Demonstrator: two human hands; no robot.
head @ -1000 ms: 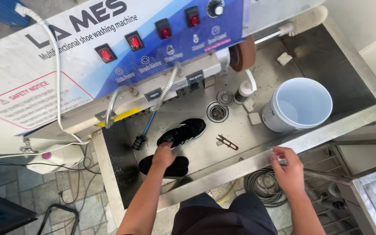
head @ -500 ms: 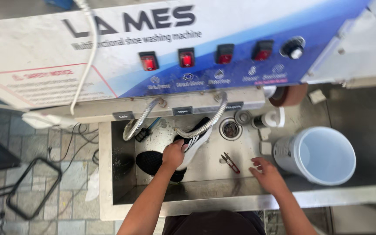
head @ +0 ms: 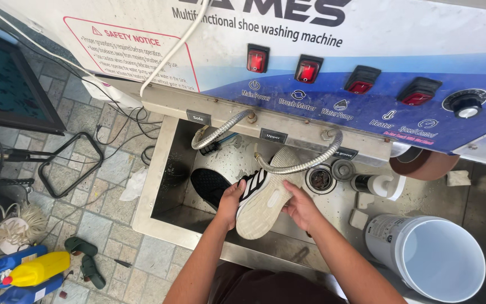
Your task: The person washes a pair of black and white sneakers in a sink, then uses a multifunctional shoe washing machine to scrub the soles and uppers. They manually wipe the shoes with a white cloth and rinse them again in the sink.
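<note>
Both my hands grip the sneaker (head: pixel 265 197), sole up: left hand (head: pixel 230 201) at 9 o'clock, right hand (head: pixel 299 207) at 3. Wet fingers could slip, dropping it into the steel basin (head: pixel 167 186).

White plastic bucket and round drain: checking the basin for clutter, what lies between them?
Head view: a small pale block and a lying bottle.

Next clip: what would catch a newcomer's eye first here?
At centre, the left hand and right hand grip a black sneaker turned sole-up over the steel sink, under a flexible metal hose. Above runs the machine's blue-and-white control panel with red rocker switches. A white bucket stands at lower right.
</note>
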